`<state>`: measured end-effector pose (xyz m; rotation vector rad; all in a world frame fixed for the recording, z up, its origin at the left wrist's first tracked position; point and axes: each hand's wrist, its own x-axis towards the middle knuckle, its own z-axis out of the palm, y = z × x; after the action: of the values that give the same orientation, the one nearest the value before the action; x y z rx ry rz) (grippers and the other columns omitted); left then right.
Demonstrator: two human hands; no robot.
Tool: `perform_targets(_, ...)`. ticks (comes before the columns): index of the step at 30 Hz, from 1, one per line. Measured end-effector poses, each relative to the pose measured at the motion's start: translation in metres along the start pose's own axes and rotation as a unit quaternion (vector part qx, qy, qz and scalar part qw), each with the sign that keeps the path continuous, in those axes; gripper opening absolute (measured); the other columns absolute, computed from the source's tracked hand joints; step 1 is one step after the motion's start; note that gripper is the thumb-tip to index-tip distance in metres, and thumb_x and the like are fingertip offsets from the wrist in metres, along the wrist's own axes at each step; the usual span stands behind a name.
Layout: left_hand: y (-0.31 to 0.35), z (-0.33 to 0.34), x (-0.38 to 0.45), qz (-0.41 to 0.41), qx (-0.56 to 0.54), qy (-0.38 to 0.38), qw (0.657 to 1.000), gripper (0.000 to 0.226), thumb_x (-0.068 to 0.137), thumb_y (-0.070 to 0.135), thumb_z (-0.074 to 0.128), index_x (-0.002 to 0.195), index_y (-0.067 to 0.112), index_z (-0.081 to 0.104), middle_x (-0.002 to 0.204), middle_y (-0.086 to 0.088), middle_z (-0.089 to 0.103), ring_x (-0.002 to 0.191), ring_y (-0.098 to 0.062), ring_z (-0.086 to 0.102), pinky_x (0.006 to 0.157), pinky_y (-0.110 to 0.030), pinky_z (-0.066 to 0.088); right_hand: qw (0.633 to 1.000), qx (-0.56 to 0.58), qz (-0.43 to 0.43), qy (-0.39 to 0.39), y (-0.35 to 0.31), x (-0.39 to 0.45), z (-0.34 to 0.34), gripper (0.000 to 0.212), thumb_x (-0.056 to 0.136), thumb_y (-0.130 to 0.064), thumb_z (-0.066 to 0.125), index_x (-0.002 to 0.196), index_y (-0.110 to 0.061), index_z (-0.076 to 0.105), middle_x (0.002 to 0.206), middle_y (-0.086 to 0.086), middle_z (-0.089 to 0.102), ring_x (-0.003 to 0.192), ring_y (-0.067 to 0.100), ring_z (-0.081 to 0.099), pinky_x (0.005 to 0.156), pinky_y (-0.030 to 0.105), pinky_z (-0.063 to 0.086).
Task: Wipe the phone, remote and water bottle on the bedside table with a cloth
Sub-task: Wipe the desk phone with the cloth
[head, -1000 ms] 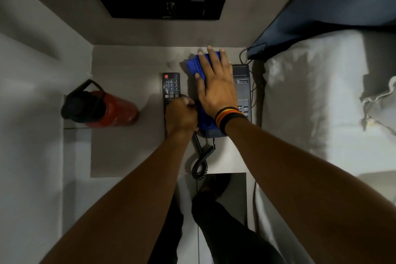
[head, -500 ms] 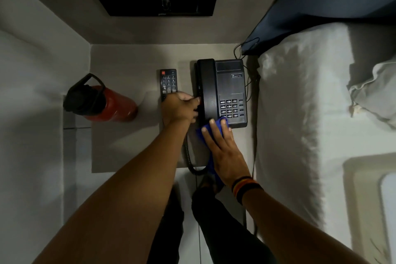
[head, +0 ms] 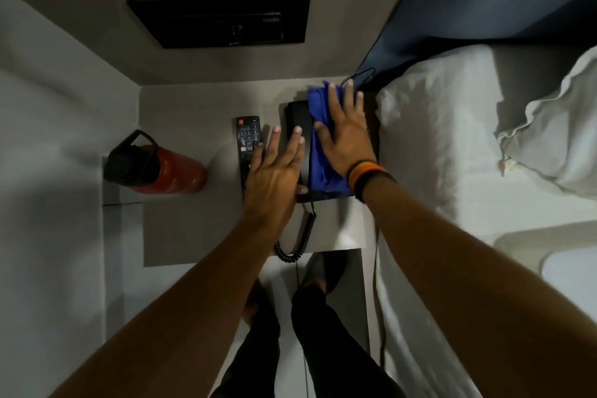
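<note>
A black desk phone [head: 298,121] sits at the right side of the grey bedside table [head: 193,229]. My right hand [head: 344,136] lies flat on a blue cloth [head: 318,152], pressing it over the phone's body and keypad. My left hand [head: 274,174] rests with fingers spread against the phone's handset and over the lower part of the black remote [head: 248,136], which lies just left of the phone. A red water bottle [head: 176,173] with a black lid stands at the table's left edge, apart from both hands.
The phone's coiled cord [head: 295,242] hangs over the table's front edge. A bed with white sheets [head: 436,155] borders the table on the right. A dark panel [head: 219,21] is mounted on the wall behind. My legs [head: 323,333] stand in front of the table.
My right hand slid the cloth from the phone's near edge up over its body to the far end. My left hand went from a closed grip beside the handset to flat, spread fingers.
</note>
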<state>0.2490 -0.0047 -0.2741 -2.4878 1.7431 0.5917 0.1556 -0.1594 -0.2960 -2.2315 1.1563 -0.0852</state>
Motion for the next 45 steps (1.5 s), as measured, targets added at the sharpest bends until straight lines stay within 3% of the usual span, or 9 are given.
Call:
perform_targets(8, 0.009, -0.01, 0.007, -0.029, 0.05, -0.037, 0.998, 0.098, 0.098, 0.048, 0.063, 0.168, 0.02, 0.0, 0.178, -0.002, -0.004, 0.163, -0.038, -0.006, 0.131, -0.056, 0.006, 0.992, -0.122, -0.044, 0.004, 0.013, -0.024, 0.017, 0.058, 0.101, -0.031, 0.035, 0.157, -0.025, 0.016, 0.167, 0.004, 0.011, 0.153, 0.029, -0.003, 0.121, 0.057, 0.011)
perform_targets(15, 0.013, -0.007, 0.004, -0.041, 0.065, -0.043, 0.996, 0.099, 0.099, 0.047, 0.063, 0.168, 0.02, -0.003, 0.177, -0.004, -0.009, 0.162, -0.039, -0.008, 0.131, -0.056, 0.005, 0.989, -0.119, -0.027, -0.085, 0.03, -0.123, 0.027, 0.1, 0.076, 0.005, 0.066, 0.157, -0.024, 0.013, 0.167, 0.003, 0.002, 0.151, 0.029, -0.01, 0.119, 0.053, -0.001)
perform_targets(22, 0.016, -0.012, 0.0, -0.047, 0.046, -0.035, 0.997, 0.096, 0.101, 0.045, 0.061, 0.168, 0.018, -0.003, 0.177, -0.004, -0.008, 0.162, -0.04, -0.009, 0.132, -0.055, 0.002, 0.982, -0.128, 0.007, -0.136, 0.026, -0.157, 0.004, 0.083, 0.086, 0.003, 0.058, 0.154, -0.03, 0.024, 0.165, -0.002, 0.01, 0.151, 0.025, 0.011, 0.103, 0.045, 0.05)
perform_targets(28, 0.016, 0.0, -0.001, -0.061, -0.012, -0.008, 0.998, 0.094, 0.1, 0.033, 0.065, 0.168, 0.019, 0.002, 0.178, -0.003, -0.003, 0.162, -0.037, -0.008, 0.132, -0.054, 0.005, 0.996, 0.037, 0.056, 0.062, -0.021, -0.067, -0.036, 0.071, 0.087, 0.01, 0.048, 0.15, -0.021, 0.036, 0.162, 0.006, 0.028, 0.15, 0.026, 0.019, 0.114, 0.035, 0.018)
perform_targets(32, 0.012, 0.001, 0.0, -0.049, -0.005, -0.008, 0.999, 0.093, 0.1, 0.041, 0.063, 0.168, 0.018, 0.005, 0.178, -0.002, -0.001, 0.163, -0.037, -0.005, 0.132, -0.053, 0.004, 0.995, -0.083, 0.023, -0.057, -0.019, 0.001, -0.016, 0.079, 0.084, 0.01, 0.049, 0.154, -0.019, 0.026, 0.166, 0.009, 0.016, 0.152, 0.036, 0.006, 0.121, 0.052, 0.02)
perform_targets(36, 0.012, -0.002, -0.001, -0.045, -0.013, -0.005, 0.999, 0.094, 0.099, 0.035, 0.067, 0.169, 0.017, 0.007, 0.178, -0.002, 0.001, 0.163, -0.038, -0.004, 0.132, -0.053, 0.005, 0.992, -0.114, -0.008, -0.058, -0.002, -0.051, 0.001, 0.085, 0.086, 0.011, 0.051, 0.156, -0.023, 0.018, 0.167, 0.003, 0.004, 0.152, 0.031, -0.005, 0.123, 0.045, 0.004)
perform_targets(40, 0.016, -0.004, -0.003, -0.055, -0.029, -0.015, 0.998, 0.095, 0.099, 0.034, 0.066, 0.169, 0.018, 0.004, 0.178, -0.003, -0.002, 0.163, -0.038, -0.006, 0.132, -0.054, 0.009, 0.978, -0.145, 0.0, -0.152, 0.009, -0.117, -0.006, 0.095, 0.082, 0.01, 0.056, 0.157, -0.029, 0.012, 0.167, -0.002, -0.004, 0.151, 0.026, -0.01, 0.119, 0.051, 0.026)
perform_targets(42, 0.015, -0.004, -0.005, -0.064, -0.051, -0.014, 0.997, 0.094, 0.099, 0.034, 0.067, 0.169, 0.021, 0.005, 0.178, -0.002, 0.0, 0.163, -0.036, -0.004, 0.132, -0.052, 0.011, 0.971, -0.145, 0.024, -0.186, 0.007, -0.122, -0.011, 0.086, 0.086, 0.008, 0.051, 0.155, -0.032, 0.018, 0.167, -0.004, 0.002, 0.152, 0.025, -0.002, 0.116, 0.049, 0.033)
perform_targets(45, 0.008, 0.002, -0.015, -0.071, -0.107, 0.03, 0.991, 0.075, 0.103, 0.029, 0.061, 0.166, 0.021, 0.022, 0.176, -0.002, 0.015, 0.163, -0.031, 0.009, 0.131, -0.049, 0.02, 0.992, -0.052, 0.087, -0.075, -0.003, -0.118, -0.024, 0.06, 0.092, -0.001, 0.048, 0.143, -0.033, 0.046, 0.148, 0.003, 0.05, 0.132, 0.027, 0.049, 0.105, 0.044, 0.046)
